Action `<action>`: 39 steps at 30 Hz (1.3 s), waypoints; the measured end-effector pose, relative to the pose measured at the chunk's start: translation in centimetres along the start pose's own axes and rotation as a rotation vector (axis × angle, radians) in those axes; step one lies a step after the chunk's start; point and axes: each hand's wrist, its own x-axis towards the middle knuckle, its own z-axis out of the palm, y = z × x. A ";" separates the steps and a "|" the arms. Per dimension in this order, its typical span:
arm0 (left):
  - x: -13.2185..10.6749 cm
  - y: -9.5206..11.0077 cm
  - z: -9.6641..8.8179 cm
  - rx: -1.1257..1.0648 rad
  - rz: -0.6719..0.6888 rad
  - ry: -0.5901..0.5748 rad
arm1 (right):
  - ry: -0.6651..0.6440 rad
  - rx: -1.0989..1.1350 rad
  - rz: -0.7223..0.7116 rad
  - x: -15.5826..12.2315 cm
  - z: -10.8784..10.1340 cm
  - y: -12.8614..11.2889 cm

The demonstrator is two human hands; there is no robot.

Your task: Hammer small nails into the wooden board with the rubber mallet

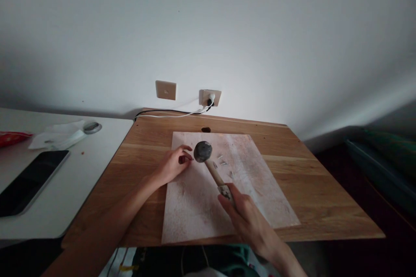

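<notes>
A mallet with a round dark head (203, 151) and a wooden handle slants over the pale board (191, 220). My right hand (245, 212) is closed around the lower part of its handle. At the left part of the board rests my left hand (173, 164), its fingers curled in a pinch beside the mallet head. What those fingers hold, if anything, is hidden. Several small metal nails (223, 163) lie loose on the board, just right of the mallet head and handle.
The board lies on a wooden table (312, 194) against the wall. A white table (97, 156) adjoins on the left, bearing a dark-screened tablet (32, 181), a tape roll (92, 128) and white plastic (58, 134). Cables (175, 114) run to a wall socket (218, 97).
</notes>
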 end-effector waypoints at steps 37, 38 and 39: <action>7.5 8.3 5.0 0.759 0.424 -0.418 | 0.274 0.167 0.327 -3.1 -5.8 10.5; 8.0 8.5 5.9 0.807 0.425 -0.466 | 0.275 0.161 0.335 -3.1 -5.8 10.6; 8.3 8.7 6.6 0.839 0.422 -0.502 | 0.273 0.156 0.344 -3.0 -5.8 10.7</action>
